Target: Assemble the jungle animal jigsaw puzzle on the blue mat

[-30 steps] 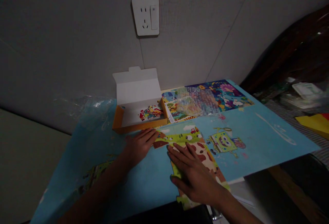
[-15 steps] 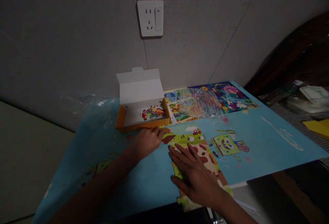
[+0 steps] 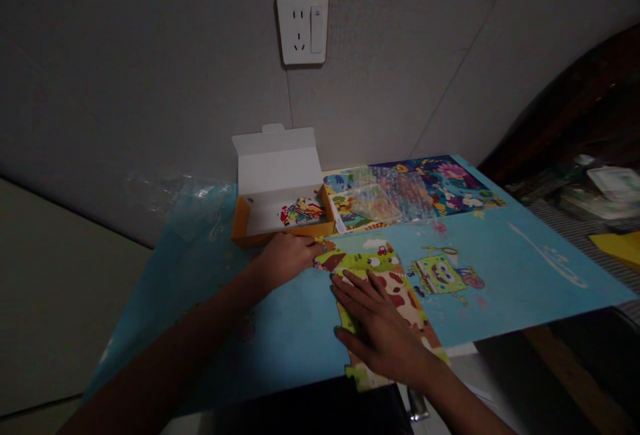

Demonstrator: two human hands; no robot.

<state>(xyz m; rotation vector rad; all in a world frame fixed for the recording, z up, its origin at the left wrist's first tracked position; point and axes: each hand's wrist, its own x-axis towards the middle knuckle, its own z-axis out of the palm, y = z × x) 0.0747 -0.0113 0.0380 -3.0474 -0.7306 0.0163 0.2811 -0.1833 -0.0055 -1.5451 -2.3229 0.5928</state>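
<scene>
A partly joined jigsaw puzzle [image 3: 403, 302] with a farm picture lies on the blue table cover, its lower end reaching past the front edge. My right hand [image 3: 375, 328] rests flat on it, fingers stretched out and slightly spread over the cow-patterned part. At the puzzle's upper left corner, my left hand [image 3: 287, 258] has its fingers bent together on a puzzle piece [image 3: 331, 259] with brown and green on it. The fingertips partly cover that piece, so how well it fits against its neighbour cannot be seen.
An open orange-and-white box [image 3: 275, 238] with loose pieces [image 3: 301, 212] stands behind my left hand. Clear plastic wrap [image 3: 395, 198] lies over picture sheets [image 3: 463, 185] at the back. More plastic wrap [image 3: 200, 190] is at the left. A wall socket [image 3: 303, 27] is above.
The view has shifted slightly. My left fingers have pressed in at the corner, and the brown piece there now sits more in line with the puzzle. My right hand stays flat on the puzzle.
</scene>
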